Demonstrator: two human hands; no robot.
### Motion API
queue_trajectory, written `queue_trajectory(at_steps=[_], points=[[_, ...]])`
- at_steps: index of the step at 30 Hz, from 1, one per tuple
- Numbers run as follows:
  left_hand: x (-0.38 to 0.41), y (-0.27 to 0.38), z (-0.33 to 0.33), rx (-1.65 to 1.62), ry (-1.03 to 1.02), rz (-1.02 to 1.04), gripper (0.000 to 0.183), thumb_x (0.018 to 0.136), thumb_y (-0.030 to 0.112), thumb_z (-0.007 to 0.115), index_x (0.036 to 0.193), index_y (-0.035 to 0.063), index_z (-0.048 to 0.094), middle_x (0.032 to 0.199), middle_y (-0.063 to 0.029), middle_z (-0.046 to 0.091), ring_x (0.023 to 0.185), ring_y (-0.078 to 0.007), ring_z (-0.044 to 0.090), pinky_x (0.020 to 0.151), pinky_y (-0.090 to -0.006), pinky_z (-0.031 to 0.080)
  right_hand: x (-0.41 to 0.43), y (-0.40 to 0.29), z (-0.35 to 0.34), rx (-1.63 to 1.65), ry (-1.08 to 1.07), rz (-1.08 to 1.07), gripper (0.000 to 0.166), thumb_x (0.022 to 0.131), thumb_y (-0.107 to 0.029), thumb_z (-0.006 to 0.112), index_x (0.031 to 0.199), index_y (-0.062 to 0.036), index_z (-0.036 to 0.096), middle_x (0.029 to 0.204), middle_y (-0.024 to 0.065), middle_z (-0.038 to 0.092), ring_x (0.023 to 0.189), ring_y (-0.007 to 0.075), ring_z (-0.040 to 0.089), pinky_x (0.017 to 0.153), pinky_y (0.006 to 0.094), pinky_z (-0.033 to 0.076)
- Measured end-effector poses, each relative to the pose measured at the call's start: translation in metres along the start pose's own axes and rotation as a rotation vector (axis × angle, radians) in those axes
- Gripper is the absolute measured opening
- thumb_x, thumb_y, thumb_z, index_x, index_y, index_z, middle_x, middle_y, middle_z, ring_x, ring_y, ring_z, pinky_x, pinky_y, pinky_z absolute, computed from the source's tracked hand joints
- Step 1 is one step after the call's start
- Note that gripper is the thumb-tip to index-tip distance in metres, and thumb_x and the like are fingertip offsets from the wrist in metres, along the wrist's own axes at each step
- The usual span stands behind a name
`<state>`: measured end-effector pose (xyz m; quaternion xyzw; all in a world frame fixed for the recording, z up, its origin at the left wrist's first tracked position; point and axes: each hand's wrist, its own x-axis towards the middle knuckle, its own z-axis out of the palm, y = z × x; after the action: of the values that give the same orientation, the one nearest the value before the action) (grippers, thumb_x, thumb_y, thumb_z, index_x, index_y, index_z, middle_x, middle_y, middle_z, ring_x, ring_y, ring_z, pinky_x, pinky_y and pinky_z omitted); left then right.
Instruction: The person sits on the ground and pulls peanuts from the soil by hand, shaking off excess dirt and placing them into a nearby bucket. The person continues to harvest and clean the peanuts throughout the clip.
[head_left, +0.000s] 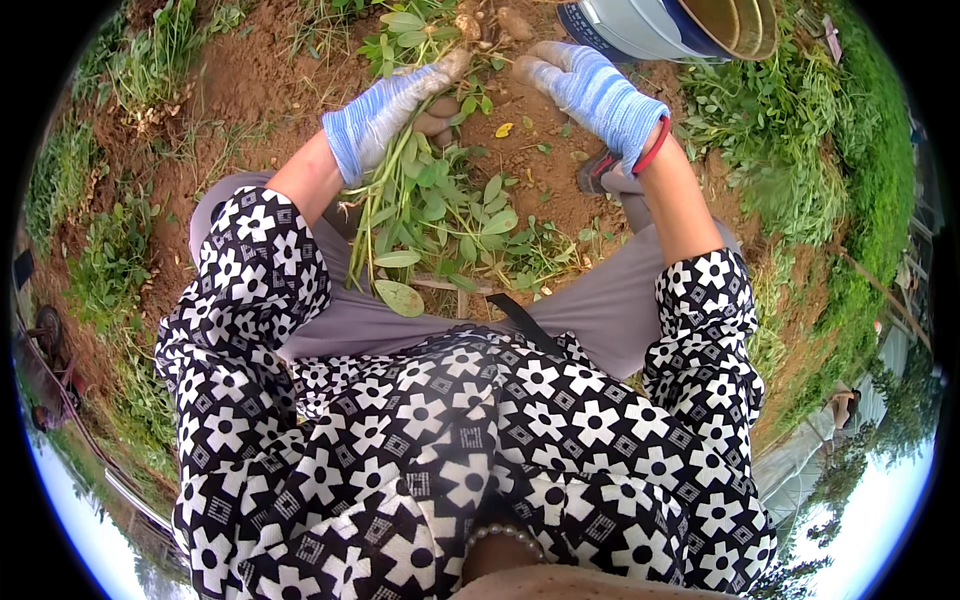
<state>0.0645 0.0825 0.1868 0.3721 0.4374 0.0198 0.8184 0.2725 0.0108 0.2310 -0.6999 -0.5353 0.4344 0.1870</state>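
Observation:
My left hand (390, 112), in a blue-and-white knit glove with soiled fingers, grips the green stems of a peanut plant (431, 184). Its leaves hang down between my knees. Peanut pods (514, 25) with soil on them show at the root end, just beyond my fingertips. On the other side, my right hand (596, 94) wears a matching glove, with a red band at the wrist. Its fingertips point at the roots, close to the pods. The thumb is hidden, so whether it pinches a root or pod cannot be told.
A white and dark blue bucket (637, 30) stands beyond my right hand. Pulled peanut plants (780, 142) lie in a heap at the right, with more plants (112, 262) along the left. Brown soil (517, 161) with loose leaves lies between my legs. A shoe (596, 172) shows below my right hand.

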Motion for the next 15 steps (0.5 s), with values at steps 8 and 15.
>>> queue_trajectory(at_steps=[8, 15], points=[[-0.01, 0.004, 0.003, 0.082, -0.115, 0.081, 0.038, 0.081, 0.048, 0.058, 0.073, 0.0141, 0.043, 0.061, 0.0027, 0.039, 0.06, -0.01, 0.046, 0.058, -0.0242, 0.039, -0.014, -0.014, -0.019, 0.556, -0.4, 0.183, 0.024, 0.079, -0.027, 0.054, 0.077, -0.0041, 0.061, 0.05, -0.0055, 0.034, 0.043, 0.0051, 0.029, 0.041, 0.022, 0.025], [-0.01, -0.006, -0.003, 0.111, -0.125, 0.066, 0.034, 0.083, 0.042, 0.058, 0.085, 0.0093, 0.051, 0.069, -0.0002, 0.049, 0.066, -0.0119, 0.053, 0.06, -0.0248, 0.042, -0.025, -0.002, -0.019, 0.537, -0.385, 0.085, 0.023, 0.082, -0.022, 0.054, 0.067, -0.0057, 0.049, 0.052, -0.0048, 0.031, 0.041, 0.0031, 0.029, 0.037, 0.0196, 0.02]])
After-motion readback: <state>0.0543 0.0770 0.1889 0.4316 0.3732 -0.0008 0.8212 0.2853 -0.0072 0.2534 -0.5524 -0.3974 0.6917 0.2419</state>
